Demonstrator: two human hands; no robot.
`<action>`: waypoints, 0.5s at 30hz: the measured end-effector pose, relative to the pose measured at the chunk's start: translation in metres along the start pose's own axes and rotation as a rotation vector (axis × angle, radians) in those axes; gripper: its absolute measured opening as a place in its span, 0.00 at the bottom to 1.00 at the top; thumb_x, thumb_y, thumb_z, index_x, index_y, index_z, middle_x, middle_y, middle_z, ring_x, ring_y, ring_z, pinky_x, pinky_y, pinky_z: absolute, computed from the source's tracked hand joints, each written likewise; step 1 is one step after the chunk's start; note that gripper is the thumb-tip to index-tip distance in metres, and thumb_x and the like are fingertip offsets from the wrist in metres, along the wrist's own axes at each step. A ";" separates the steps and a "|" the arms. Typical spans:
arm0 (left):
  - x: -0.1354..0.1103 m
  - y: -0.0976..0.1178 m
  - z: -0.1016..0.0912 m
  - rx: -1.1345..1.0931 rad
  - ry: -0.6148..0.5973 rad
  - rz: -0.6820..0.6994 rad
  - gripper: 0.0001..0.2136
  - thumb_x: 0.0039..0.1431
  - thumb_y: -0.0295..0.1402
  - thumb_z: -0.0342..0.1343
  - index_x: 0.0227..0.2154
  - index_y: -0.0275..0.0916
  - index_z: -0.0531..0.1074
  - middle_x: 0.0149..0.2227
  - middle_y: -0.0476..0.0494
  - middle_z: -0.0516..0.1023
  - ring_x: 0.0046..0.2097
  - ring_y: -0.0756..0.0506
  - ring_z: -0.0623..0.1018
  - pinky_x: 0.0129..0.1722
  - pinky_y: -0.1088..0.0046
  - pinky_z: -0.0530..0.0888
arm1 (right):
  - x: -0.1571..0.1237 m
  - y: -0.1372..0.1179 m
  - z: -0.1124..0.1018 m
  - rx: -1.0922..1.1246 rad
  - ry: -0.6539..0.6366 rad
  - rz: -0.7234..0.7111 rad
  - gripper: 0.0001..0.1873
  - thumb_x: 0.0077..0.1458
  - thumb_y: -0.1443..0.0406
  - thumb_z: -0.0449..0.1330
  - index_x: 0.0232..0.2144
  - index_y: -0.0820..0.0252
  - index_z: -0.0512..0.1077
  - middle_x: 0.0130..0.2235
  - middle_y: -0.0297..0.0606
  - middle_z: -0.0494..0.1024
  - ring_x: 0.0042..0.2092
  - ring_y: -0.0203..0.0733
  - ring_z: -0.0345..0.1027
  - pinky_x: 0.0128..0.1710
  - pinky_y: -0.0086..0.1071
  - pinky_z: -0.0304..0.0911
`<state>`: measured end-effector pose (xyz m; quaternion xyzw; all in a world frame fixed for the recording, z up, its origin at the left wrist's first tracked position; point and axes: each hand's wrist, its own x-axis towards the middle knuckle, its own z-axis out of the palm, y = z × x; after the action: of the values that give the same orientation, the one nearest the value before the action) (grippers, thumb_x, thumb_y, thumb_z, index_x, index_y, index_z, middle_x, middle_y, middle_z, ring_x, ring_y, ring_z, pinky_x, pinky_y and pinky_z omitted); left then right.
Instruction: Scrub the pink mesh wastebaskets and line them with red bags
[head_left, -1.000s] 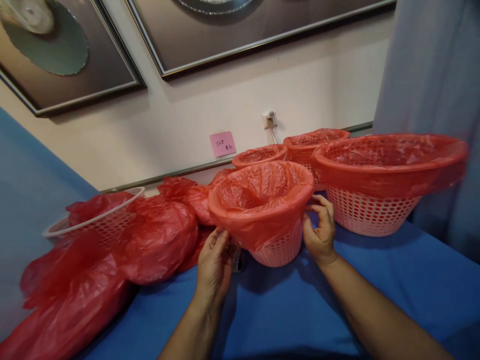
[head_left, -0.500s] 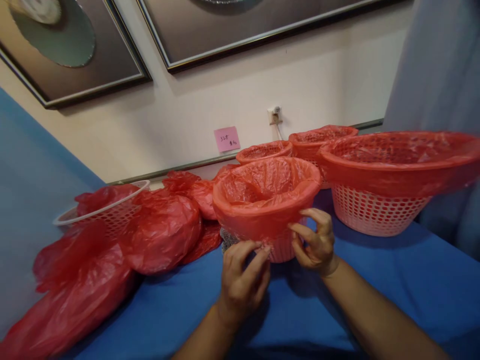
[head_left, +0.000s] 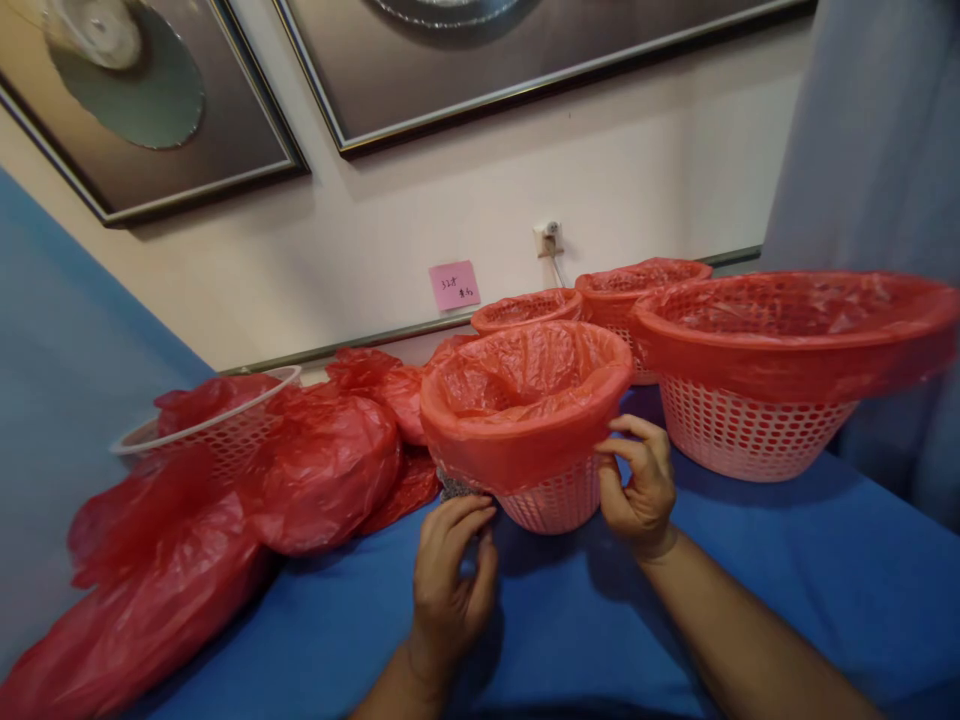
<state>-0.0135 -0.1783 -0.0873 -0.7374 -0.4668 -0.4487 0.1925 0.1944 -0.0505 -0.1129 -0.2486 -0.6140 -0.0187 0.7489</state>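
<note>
A pink mesh basket (head_left: 551, 500) stands on the blue-covered table, lined with a red plastic bag (head_left: 525, 450) folded outward over its rim. My left hand (head_left: 454, 570) is just in front of the basket's lower left side, fingers curved and thumb apart, holding nothing visible. At the basket's right side, my right hand (head_left: 641, 485) has its thumb and index fingertip close together at the folded-down edge of the bag. The other fingers of that hand are bent near the bag.
Bagged baskets stand behind: a large basket (head_left: 757, 430) at right, a small basket (head_left: 525, 310) and another (head_left: 641, 285) by the wall. Red bags (head_left: 322, 470) and a white basket (head_left: 247, 405) lie left. A grey mesh item (head_left: 454, 487) sits beside the lined basket.
My left hand has come away from the bag's front edge, moving left and down. My right hand has shifted slightly right. The bag's front edge now sits higher, showing more basket mesh.
</note>
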 end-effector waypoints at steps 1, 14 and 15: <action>0.001 0.000 -0.003 0.007 0.055 0.012 0.19 0.59 0.18 0.56 0.51 0.42 0.73 0.49 0.41 0.76 0.51 0.42 0.76 0.54 0.59 0.74 | -0.001 0.001 0.001 0.003 0.033 0.040 0.16 0.54 0.73 0.57 0.44 0.54 0.72 0.49 0.42 0.71 0.51 0.50 0.69 0.50 0.49 0.68; 0.077 -0.018 -0.021 0.147 0.113 0.116 0.26 0.62 0.28 0.57 0.63 0.40 0.63 0.64 0.32 0.66 0.65 0.34 0.66 0.64 0.46 0.65 | -0.008 0.015 0.012 0.066 0.078 0.268 0.18 0.61 0.66 0.56 0.54 0.56 0.68 0.60 0.49 0.66 0.62 0.54 0.62 0.60 0.57 0.59; 0.082 -0.020 -0.020 0.150 0.070 0.131 0.25 0.63 0.29 0.56 0.63 0.39 0.63 0.63 0.32 0.67 0.65 0.34 0.66 0.64 0.46 0.64 | -0.008 0.014 0.012 0.060 0.081 0.261 0.19 0.61 0.66 0.56 0.54 0.55 0.68 0.60 0.49 0.66 0.62 0.55 0.62 0.60 0.57 0.59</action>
<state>-0.0276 -0.1406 -0.0107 -0.7338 -0.4428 -0.4243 0.2922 0.1864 -0.0352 -0.1236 -0.3029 -0.5461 0.0875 0.7762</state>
